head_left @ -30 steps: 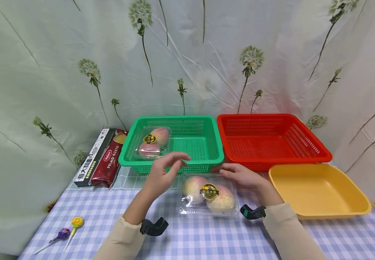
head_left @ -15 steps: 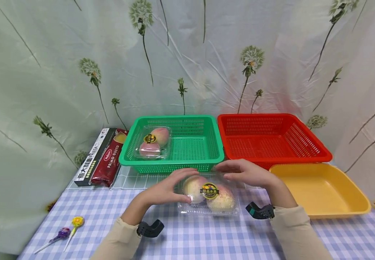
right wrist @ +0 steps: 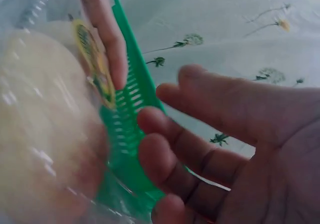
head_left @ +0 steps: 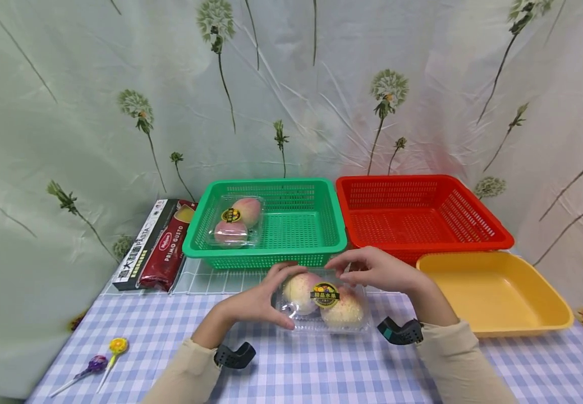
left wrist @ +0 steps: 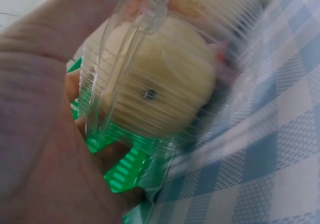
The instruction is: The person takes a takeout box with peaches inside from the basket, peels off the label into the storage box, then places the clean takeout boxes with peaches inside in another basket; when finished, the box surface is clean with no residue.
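Observation:
A clear plastic clamshell box of peaches [head_left: 344, 311] with a round black-and-gold label sits on the checked cloth, in front of the green basket. My left hand [head_left: 256, 303] grips its left side, thumb at the front and fingers round the back. In the left wrist view a peach [left wrist: 165, 84] shows through the ribbed wall, beside the thumb. Above the box's right rear corner my right hand [head_left: 379, 271] hovers with loosely bent fingers. The right wrist view shows these fingers [right wrist: 157, 156] apart from the box, holding nothing.
The green basket [head_left: 266, 253] holds another peach box [head_left: 235, 221]. A red basket [head_left: 473, 245] and a yellow tray [head_left: 493, 331] stand to the right. At left lie a pasta box [head_left: 137, 252], a red pasta bag [head_left: 165, 252] and two lollipops [head_left: 118, 345] [head_left: 97, 363].
My left hand has come down from the green basket's front edge to the peach box's left side and taken hold of it. My right hand has lifted slightly from the box's back corner.

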A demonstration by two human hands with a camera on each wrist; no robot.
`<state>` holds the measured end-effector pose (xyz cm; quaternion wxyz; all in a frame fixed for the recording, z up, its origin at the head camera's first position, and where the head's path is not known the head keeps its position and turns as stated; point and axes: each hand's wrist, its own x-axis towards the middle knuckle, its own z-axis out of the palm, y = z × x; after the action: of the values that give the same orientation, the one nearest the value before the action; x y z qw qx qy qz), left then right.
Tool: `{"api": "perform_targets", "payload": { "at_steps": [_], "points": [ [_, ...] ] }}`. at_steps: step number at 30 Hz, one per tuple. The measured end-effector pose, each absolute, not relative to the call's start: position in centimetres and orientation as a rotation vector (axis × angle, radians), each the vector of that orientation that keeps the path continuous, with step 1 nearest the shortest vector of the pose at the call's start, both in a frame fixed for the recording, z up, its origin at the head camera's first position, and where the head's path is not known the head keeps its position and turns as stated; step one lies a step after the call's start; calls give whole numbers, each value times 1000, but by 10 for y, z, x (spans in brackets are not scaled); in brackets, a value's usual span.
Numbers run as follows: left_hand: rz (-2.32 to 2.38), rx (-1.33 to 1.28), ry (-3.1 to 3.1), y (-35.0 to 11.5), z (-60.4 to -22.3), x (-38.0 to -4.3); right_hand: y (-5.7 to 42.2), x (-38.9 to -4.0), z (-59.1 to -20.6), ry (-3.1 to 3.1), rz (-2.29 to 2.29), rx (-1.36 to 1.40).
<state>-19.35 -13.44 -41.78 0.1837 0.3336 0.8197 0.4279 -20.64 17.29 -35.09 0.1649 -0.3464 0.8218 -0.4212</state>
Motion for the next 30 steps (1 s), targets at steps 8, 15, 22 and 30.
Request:
{"api": "perform_targets", "payload": {
  "at_steps": [8, 15, 22, 30],
  "points": [
    [1263, 886, 2350, -128, -423, -194, 162, -207, -359, 2424, -1044, -1027],
    [1258, 886, 2375, -124, -426, -194, 158, -207, -364, 2469, -1016, -1030],
    [1254, 919, 2375, -126, -427, -194, 154, -206, -365, 2499, -974, -994],
    [1250, 902, 2361, -126, -428, -194, 153, -203, -363, 2508, -992, -993]
  ]
}}
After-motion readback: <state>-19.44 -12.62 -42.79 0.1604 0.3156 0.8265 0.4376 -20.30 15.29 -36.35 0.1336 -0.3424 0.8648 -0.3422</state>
